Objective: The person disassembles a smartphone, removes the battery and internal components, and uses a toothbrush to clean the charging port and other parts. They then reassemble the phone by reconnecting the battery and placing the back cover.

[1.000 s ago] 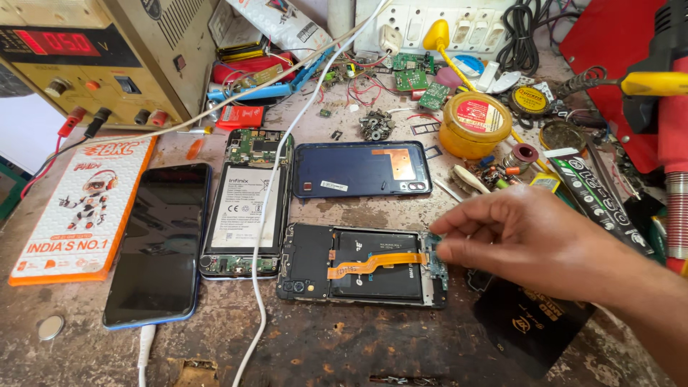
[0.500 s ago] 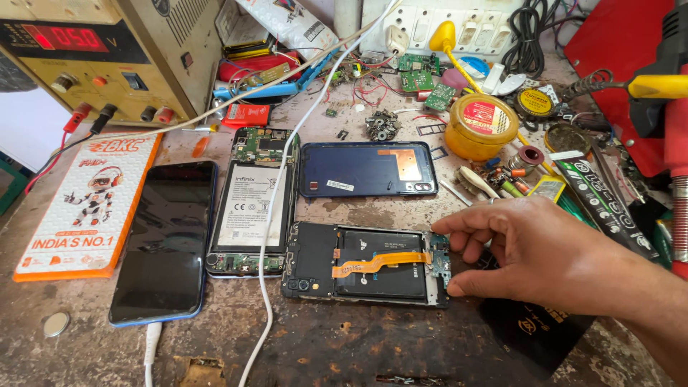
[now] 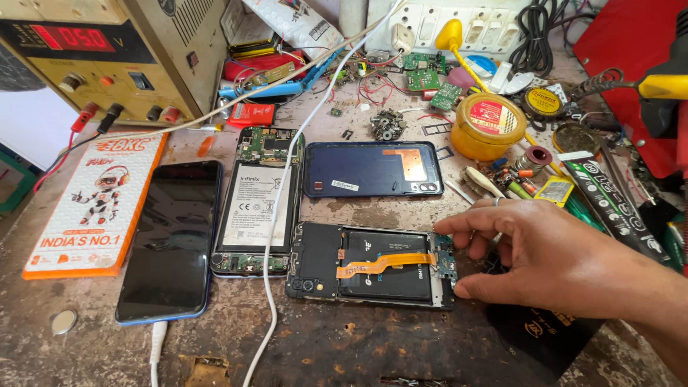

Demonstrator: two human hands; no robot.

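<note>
While opened phone (image 3: 373, 266) lies flat, right hand (image 3: 545, 251) touches its right end, fingers loosely spread, holding nothing.

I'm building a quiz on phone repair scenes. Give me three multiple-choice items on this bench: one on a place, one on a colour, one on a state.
1. Where does the right hand touch the opened phone?
A. its right end
B. its left end
C. nowhere

2. What colour is the flat ribbon cable across that phone?
A. green
B. orange
C. white

3. What state is the screen of the phone on the charging cable?
A. lit
B. shattered
C. dark

Key: 1 A, fingertips rest at the right end. 2 B, the strip is orange. 3 C, its glass shows plain black.
</note>
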